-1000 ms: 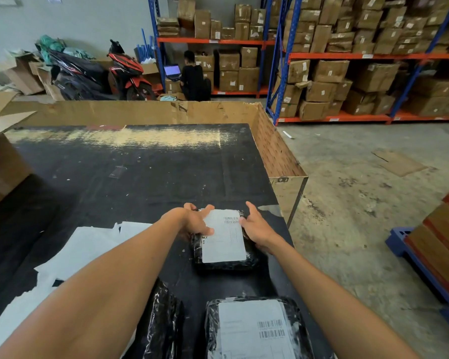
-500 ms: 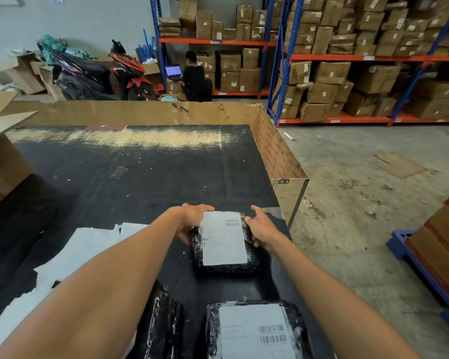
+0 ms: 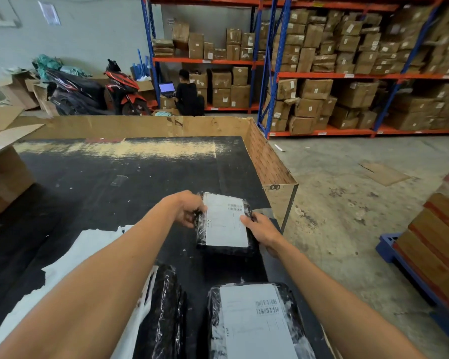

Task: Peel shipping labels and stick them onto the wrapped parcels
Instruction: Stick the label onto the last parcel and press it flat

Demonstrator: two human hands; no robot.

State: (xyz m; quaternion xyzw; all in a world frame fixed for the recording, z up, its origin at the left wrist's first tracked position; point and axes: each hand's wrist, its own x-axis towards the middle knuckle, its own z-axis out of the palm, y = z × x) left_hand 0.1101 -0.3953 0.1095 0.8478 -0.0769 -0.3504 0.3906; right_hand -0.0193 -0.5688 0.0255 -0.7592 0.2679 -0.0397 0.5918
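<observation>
A small black wrapped parcel [image 3: 226,250] with a white shipping label [image 3: 224,224] on top sits tilted near the right edge of the black table [image 3: 130,182]. My left hand [image 3: 186,209] grips its left side and my right hand [image 3: 261,228] grips its right side, thumb on the label. Nearer to me lies a second labelled black parcel [image 3: 254,322]. To its left lies another black wrapped parcel [image 3: 166,314] with no label showing. White label backing sheets [image 3: 83,255] are spread on the table under my left arm.
A tall cardboard wall [image 3: 145,125] borders the table at the back and right. A cardboard box [image 3: 3,177] stands at the left. Beyond are shelf racks of boxes [image 3: 347,73], a motorbike [image 3: 94,92] and a seated person [image 3: 188,95]. A blue pallet [image 3: 399,257] with boxes stands on the right.
Both hands have shifted from pressing the label's top edge to gripping the parcel's sides. The parcel now sits tilted and slightly turned.
</observation>
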